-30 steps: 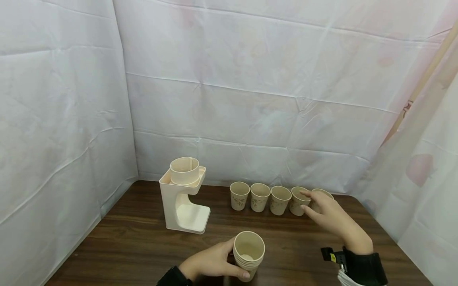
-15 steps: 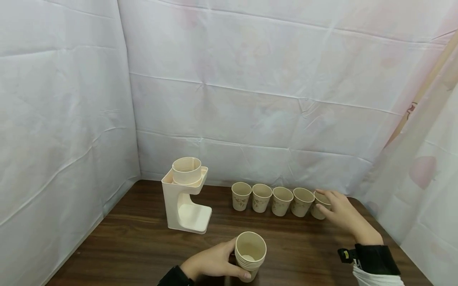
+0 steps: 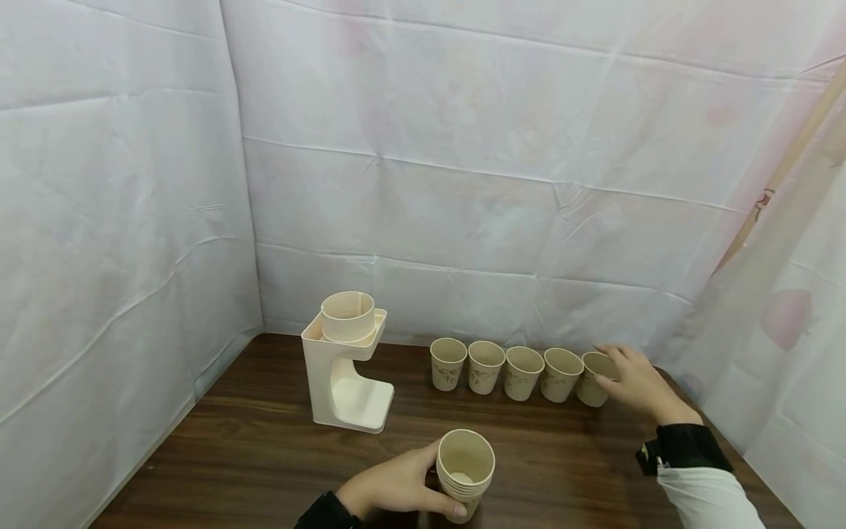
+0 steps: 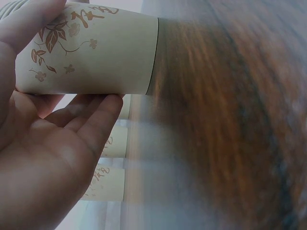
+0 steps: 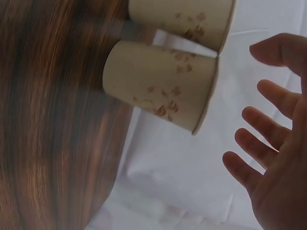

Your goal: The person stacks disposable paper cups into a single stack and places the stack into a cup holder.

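My left hand (image 3: 399,485) grips a stack of nested beige paper cups (image 3: 465,464), thumb on the near side. In the left wrist view, the stack's lowest cup (image 4: 96,52) shows brown leaf print, and the fingers of my left hand (image 4: 57,134) lie around it. At the right end of a row of upright paper cups, my right hand (image 3: 637,382) hovers beside the last cup (image 3: 591,386). The right wrist view has this right hand (image 5: 278,129) with fingers spread and parted from the end cup (image 5: 158,86).
A cream cup-holder stand (image 3: 320,378) with a round ring (image 3: 348,317) on top stands left of the row. Several other paper cups (image 3: 484,371) line the back of the dark wooden table (image 3: 251,455). White curtains (image 3: 410,206) enclose the back and sides.
My right hand has moved right, from over the last two cups to the right side of the end cup, which now shows more. My left hand still holds the stack in place.
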A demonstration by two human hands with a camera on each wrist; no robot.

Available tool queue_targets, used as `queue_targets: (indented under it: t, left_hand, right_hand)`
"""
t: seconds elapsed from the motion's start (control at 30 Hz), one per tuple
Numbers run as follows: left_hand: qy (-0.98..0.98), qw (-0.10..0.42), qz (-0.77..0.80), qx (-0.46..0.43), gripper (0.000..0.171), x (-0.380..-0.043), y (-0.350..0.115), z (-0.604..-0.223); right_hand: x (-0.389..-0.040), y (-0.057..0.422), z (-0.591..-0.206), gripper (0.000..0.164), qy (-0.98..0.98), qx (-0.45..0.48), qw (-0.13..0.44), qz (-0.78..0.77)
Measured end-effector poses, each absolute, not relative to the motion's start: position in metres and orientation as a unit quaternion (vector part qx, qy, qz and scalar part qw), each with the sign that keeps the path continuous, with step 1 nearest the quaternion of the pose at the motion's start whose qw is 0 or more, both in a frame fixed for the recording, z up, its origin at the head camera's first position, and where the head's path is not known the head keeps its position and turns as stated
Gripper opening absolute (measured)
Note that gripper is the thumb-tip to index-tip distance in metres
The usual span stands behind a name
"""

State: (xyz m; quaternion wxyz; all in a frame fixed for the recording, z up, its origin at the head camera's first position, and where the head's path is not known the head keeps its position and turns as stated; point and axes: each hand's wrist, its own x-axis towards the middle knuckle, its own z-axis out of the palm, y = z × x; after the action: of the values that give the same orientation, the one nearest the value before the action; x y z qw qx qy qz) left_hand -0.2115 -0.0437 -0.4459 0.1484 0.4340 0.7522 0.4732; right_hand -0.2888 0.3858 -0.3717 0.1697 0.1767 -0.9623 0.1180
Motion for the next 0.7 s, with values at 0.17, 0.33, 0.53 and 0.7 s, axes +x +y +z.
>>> queue_targets:
  t: [0.17,0.33,0.53,0.7]
  left_hand:
    - [0.749,0.147,0.474,0.438,0.068,-0.212,-0.043,-0.446]
    - [0.75,0.151,0.472,0.438,0.069,-0.213,-0.044,-0.447]
    - [0.753,0.156,0.467,0.437,0.07,-0.214,-0.045,-0.446]
    - [0.752,0.157,0.469,0.437,0.07,-0.214,-0.045,-0.446]
  right_hand:
    - [-0.3,0.394,-0.37,0.06,-0.971,0.164,0.133,0.113]
    - [-0.311,0.398,-0.369,0.065,-0.977,0.156,0.096,0.108]
    - [-0.32,0.401,-0.371,0.075,-0.98,0.151,0.08,0.104]
    - [-0.324,0.403,-0.373,0.078,-0.982,0.144,0.06,0.103]
